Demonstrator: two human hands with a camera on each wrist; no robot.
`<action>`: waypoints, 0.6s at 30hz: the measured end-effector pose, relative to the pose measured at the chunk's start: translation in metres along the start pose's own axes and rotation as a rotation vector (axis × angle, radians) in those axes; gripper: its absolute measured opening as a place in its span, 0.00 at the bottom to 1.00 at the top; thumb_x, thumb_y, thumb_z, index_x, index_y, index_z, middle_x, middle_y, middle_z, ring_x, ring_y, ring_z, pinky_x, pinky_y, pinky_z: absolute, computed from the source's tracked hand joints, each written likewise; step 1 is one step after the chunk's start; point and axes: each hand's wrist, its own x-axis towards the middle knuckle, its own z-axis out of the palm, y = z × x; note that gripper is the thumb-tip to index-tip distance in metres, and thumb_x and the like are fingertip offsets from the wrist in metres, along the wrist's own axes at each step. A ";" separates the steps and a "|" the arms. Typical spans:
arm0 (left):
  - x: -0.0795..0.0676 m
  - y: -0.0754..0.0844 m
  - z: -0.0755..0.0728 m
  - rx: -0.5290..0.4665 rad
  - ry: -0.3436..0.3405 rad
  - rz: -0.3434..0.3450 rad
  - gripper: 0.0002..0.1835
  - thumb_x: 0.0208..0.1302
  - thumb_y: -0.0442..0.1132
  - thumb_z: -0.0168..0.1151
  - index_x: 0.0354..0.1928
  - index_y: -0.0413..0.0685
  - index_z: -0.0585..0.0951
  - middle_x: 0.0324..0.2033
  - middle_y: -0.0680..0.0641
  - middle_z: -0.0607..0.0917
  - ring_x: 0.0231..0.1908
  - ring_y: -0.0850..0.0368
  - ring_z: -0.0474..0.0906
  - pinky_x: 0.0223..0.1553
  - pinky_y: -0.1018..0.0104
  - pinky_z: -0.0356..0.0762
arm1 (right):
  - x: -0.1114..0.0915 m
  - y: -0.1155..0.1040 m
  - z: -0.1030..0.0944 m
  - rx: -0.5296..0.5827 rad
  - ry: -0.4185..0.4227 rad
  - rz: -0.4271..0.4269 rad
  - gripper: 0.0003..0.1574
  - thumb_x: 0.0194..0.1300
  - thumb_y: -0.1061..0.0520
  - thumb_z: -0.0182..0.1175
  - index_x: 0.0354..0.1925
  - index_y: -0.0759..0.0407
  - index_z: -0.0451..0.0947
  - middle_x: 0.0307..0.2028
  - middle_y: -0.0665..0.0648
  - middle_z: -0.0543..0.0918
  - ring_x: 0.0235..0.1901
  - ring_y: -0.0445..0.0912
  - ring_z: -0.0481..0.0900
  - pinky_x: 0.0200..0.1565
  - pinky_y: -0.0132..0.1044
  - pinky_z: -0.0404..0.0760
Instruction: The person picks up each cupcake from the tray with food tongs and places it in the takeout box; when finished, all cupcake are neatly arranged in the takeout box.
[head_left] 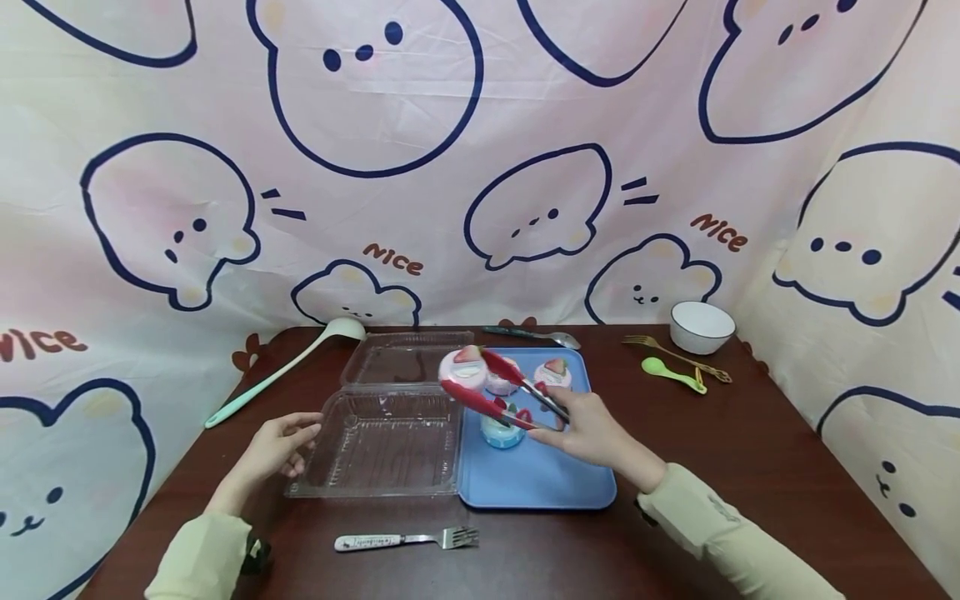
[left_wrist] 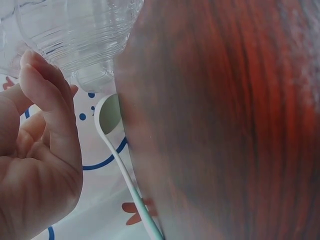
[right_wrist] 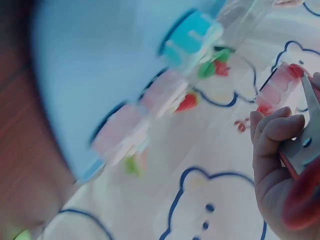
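Observation:
My right hand [head_left: 588, 427] grips a pair of red-tipped tongs [head_left: 487, 403]. Between the tong tips a pink toy cake [head_left: 461, 373] with a strawberry on top is held up, over the seam of the tray and the clear box. On the blue tray [head_left: 543, 483] stand a blue cake [head_left: 502, 433] and two more pink cakes, one of them [head_left: 553, 373] at the back right. Beside the left edge of the open clear plastic box [head_left: 397, 492] is my left hand [head_left: 273, 450], its fingers loosely bent and holding nothing.
A ladle [head_left: 281, 375] lies at the left, a fork [head_left: 408, 540] in front of the box. Behind the tray is a spoon [head_left: 532, 335]. At the right are a white bowl [head_left: 701, 327], a gold fork [head_left: 675, 357] and a green spoon [head_left: 672, 374].

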 end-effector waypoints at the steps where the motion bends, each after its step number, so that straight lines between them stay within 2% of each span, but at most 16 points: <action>1: 0.000 0.000 0.000 0.001 0.001 0.003 0.26 0.67 0.44 0.51 0.61 0.34 0.65 0.30 0.41 0.77 0.14 0.56 0.72 0.17 0.63 0.75 | 0.006 -0.004 0.006 0.010 -0.008 -0.014 0.24 0.50 0.43 0.67 0.38 0.57 0.73 0.15 0.44 0.68 0.13 0.36 0.63 0.16 0.28 0.61; 4: -0.001 -0.001 -0.001 0.008 0.004 0.012 0.26 0.67 0.44 0.51 0.61 0.34 0.64 0.30 0.41 0.77 0.14 0.57 0.72 0.17 0.63 0.74 | 0.020 -0.015 0.024 0.038 -0.041 -0.040 0.27 0.51 0.44 0.67 0.43 0.59 0.74 0.17 0.44 0.70 0.14 0.35 0.64 0.15 0.27 0.62; 10: 0.000 -0.002 -0.001 0.010 0.012 0.013 0.26 0.66 0.43 0.51 0.60 0.33 0.65 0.30 0.41 0.77 0.14 0.57 0.72 0.17 0.63 0.75 | 0.042 -0.035 0.056 0.089 -0.129 -0.098 0.25 0.52 0.45 0.66 0.43 0.58 0.73 0.14 0.48 0.69 0.11 0.35 0.63 0.13 0.27 0.61; 18: 0.000 0.000 0.000 0.023 0.030 0.004 0.24 0.66 0.41 0.52 0.59 0.34 0.66 0.30 0.40 0.78 0.13 0.57 0.72 0.17 0.64 0.75 | 0.063 -0.057 0.082 0.060 -0.225 -0.053 0.37 0.52 0.43 0.65 0.52 0.66 0.71 0.16 0.50 0.74 0.11 0.35 0.66 0.15 0.28 0.66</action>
